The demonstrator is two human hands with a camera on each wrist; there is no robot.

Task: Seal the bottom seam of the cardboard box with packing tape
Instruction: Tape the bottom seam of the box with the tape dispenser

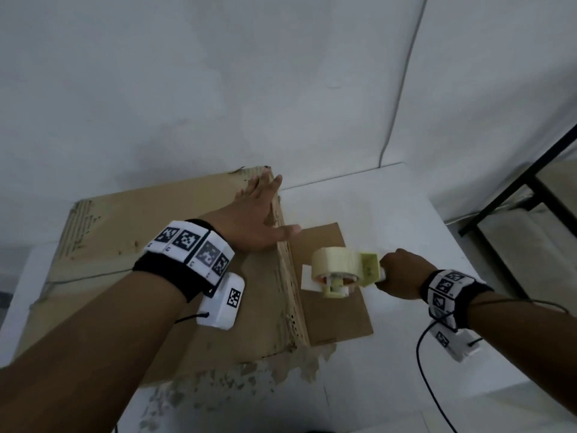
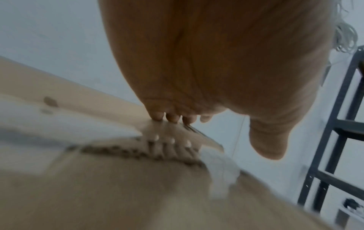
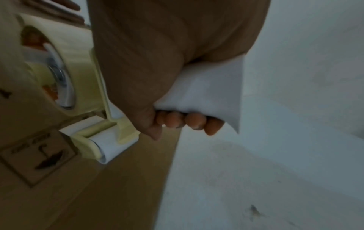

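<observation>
- A white tabletop (image 1: 390, 214) stands against a pale grey-white wall (image 1: 218, 73); a thin cable (image 1: 402, 79) runs down the wall to the tabletop's far edge.
- At the right, beyond the tabletop, is a dark metal rack (image 1: 530, 182); its uprights and crossbars also show in the left wrist view.
- The cardboard box (image 1: 162, 220) lies on the left part of the tabletop, broad brown face up, its edges ragged and torn, with scraps of old tape and paper along the near and right edges.
- One flap (image 1: 331, 307) of the box lies flat on the tabletop to the right of the box.
- The left hand (image 1: 256, 214) lies flat on the box near its far right corner, fingers straight and spread, thumb reaching over the right edge; in the left wrist view the fingertips (image 2: 157, 116) touch the cardboard.
- The right hand (image 1: 402, 273) has its fingers wrapped round the white handle (image 3: 206, 87) of a pale yellow tape dispenser (image 1: 346, 270).
- The dispenser carries a roll of packing tape (image 1: 334, 260) and sits over the flap, just beside the box's right edge, between the two hands; whether it touches the cardboard I cannot tell.
- The right wrist view shows a printed umbrella mark (image 3: 47, 158) on the cardboard beside the dispenser's roller (image 3: 106, 146).
- Both wrists wear black bands with black-and-white square markers.
</observation>
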